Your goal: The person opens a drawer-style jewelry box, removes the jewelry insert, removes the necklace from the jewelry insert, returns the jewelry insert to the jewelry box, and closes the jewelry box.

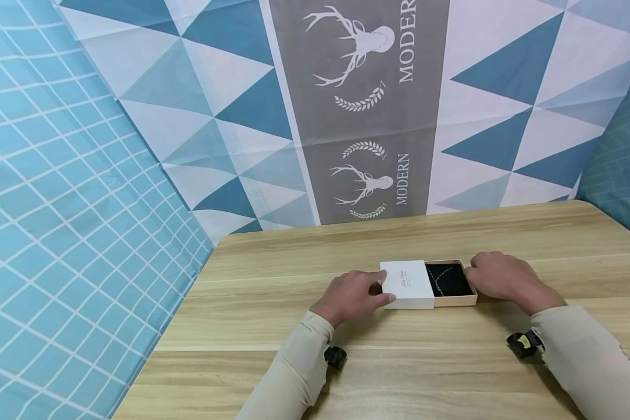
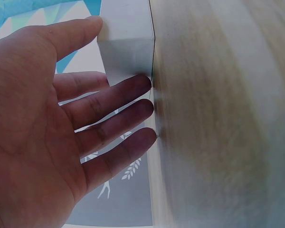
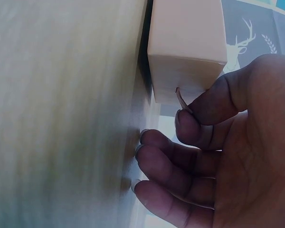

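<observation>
In the head view, bare table leaves room at centre left, behind the box, and between the forearms at the lower right. Right of centre, box and drawer stand in the way, left hand and right hand blocking their ends; cloth bounds the back.

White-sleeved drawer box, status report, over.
Left grip touching white cardboard sleeve. Right grip pinching thin tan pull tab. Peach cardboard drawer partly out, thin silvery chain on black pad. Nothing visibly blocking.

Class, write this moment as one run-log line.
left hand: holds white cover | right hand: pinches tab on drawer | drawer: partly out | chain: on black pad
</observation>
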Demonstrator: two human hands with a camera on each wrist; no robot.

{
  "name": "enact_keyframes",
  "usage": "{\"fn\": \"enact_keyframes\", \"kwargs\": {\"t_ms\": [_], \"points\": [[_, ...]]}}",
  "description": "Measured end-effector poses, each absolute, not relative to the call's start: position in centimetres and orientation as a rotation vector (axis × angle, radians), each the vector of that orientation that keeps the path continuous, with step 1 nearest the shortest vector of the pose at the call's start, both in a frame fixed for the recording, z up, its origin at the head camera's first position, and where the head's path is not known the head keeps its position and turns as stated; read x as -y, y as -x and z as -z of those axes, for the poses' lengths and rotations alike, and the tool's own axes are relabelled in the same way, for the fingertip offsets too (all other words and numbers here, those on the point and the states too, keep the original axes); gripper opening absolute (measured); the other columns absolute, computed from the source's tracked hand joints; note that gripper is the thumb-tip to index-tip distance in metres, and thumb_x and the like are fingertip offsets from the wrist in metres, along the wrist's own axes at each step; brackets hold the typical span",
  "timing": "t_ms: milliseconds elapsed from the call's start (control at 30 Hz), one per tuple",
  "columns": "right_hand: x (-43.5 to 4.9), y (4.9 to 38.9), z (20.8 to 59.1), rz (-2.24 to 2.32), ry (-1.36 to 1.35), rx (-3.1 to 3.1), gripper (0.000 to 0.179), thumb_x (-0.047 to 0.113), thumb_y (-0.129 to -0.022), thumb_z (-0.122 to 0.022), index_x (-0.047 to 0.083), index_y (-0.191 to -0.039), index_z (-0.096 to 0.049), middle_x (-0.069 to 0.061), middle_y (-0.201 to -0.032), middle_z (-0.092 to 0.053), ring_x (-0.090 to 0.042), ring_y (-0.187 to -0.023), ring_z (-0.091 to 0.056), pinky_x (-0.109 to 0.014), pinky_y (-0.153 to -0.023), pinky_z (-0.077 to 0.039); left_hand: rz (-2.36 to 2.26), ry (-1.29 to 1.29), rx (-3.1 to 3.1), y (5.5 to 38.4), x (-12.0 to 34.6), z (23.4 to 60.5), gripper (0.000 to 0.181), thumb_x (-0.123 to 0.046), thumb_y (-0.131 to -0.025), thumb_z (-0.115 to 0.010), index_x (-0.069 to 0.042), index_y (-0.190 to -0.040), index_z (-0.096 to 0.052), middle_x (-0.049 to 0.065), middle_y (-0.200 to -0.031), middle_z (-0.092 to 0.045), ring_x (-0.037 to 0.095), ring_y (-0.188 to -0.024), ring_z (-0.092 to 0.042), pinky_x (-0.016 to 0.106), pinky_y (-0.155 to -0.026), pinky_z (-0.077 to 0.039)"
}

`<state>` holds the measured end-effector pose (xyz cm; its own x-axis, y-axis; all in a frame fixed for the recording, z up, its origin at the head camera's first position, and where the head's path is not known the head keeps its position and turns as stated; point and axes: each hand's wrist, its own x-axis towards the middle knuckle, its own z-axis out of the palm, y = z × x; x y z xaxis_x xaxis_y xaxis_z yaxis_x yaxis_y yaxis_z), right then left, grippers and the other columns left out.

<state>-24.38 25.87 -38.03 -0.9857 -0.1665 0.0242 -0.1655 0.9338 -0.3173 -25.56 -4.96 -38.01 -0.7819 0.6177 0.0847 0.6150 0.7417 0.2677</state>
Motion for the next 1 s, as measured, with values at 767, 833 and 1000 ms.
{"fn": "enact_keyframes", "kwargs": {"t_ms": [767,833,1000], "points": [[-26.09,24.35,37.89,0.508,0.255,-3.078,0.034,0.020,-0.095,-0.041,0.016,-0.062,-0.048,-0.003,-0.062,-0.043,-0.017,-0.053,-0.042,-0.033,-0.049,-0.033,-0.440,-1.017,-2.929,25.55,4.95,37.92,0.030,-0.046,-0.097,-0.063,-0.018,-0.090,-0.055,-0.008,-0.066,-0.043,0.009,-0.064,-0.045,0.025,-0.054,-0.032],[-26.12,24.36,37.90,0.506,0.258,-3.079,0.034,0.020,-0.095,-0.041,0.016,-0.062,-0.048,-0.003,-0.062,-0.043,-0.018,-0.053,-0.042,-0.033,-0.049,-0.033,-0.440,-1.014,-2.931,25.57,4.93,37.93,0.029,-0.046,-0.097,-0.063,-0.019,-0.091,-0.056,-0.008,-0.067,-0.044,0.009,-0.065,-0.045,0.026,-0.055,-0.033],[-26.15,24.36,37.87,0.506,0.258,-3.074,0.034,0.020,-0.095,-0.041,0.015,-0.062,-0.049,-0.003,-0.062,-0.044,-0.018,-0.053,-0.042,-0.033,-0.049,-0.033,-0.438,-1.007,-2.932,25.57,4.91,37.97,0.028,-0.047,-0.097,-0.063,-0.021,-0.093,-0.056,-0.007,-0.068,-0.043,0.009,-0.066,-0.046,0.026,-0.056,-0.033]]}}
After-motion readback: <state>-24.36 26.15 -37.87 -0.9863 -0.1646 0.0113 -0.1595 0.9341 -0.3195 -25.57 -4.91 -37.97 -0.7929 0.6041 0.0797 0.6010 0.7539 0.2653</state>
